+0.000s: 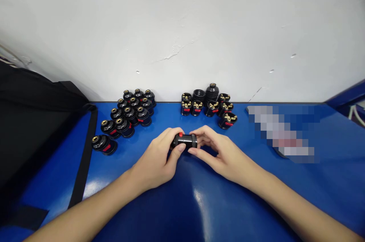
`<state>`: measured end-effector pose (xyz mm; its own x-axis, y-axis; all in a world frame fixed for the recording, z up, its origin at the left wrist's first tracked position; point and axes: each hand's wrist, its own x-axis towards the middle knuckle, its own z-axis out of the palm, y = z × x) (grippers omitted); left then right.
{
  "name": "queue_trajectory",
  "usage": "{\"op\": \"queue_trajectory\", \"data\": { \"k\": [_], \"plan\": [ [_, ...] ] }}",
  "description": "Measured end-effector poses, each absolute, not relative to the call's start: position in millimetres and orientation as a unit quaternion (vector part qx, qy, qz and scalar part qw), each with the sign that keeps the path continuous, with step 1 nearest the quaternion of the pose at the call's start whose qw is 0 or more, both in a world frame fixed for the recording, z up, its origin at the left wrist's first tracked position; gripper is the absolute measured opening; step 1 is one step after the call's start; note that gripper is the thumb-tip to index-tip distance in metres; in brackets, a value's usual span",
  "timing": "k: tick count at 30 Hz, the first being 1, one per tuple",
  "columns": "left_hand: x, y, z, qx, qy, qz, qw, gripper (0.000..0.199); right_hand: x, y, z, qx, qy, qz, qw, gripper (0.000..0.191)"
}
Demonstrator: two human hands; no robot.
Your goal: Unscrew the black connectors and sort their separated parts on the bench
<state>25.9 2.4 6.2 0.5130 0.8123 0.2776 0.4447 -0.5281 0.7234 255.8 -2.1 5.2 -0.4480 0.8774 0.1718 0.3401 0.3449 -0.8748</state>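
Observation:
A black cylindrical socket with a red switch lies sideways between my hands, above the middle of the blue table. My left hand is closed on its left part, the thumb in front and fingers behind. At its right end, my right hand curves around the ringed rim, fingertips touching behind and thumb just below and apart from it. Left of my hands stand several closed black sockets with brass-threaded tops and red switches. Behind and to the right are several open socket bodies with brass contacts showing.
Two black ribbed caps stand at the back by the white wall. A black bag with a strap covers the left side of the blue table. A blurred-out flat object lies at the right.

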Motion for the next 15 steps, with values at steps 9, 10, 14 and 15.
{"op": "queue_trajectory", "data": {
  "k": [9, 10, 14, 15],
  "plan": [
    [28, 4, 6, 0.793, 0.415, 0.302, 0.328, 0.024, 257, 0, -4, -0.324, -0.849, 0.237, 0.344, 0.022],
    [27, 4, 6, 0.791, 0.416, 0.304, 0.330, 0.023, 257, 0, -5, -0.323, -0.847, 0.233, 0.352, 0.025],
    [24, 5, 4, 0.789, 0.396, 0.327, 0.337, 0.022, 253, -2, -3, -0.374, -0.794, 0.291, 0.381, 0.042],
    [24, 5, 3, 0.791, 0.387, 0.334, 0.336, 0.023, 252, -3, -2, -0.392, -0.778, 0.314, 0.377, 0.041]
  ]
}}
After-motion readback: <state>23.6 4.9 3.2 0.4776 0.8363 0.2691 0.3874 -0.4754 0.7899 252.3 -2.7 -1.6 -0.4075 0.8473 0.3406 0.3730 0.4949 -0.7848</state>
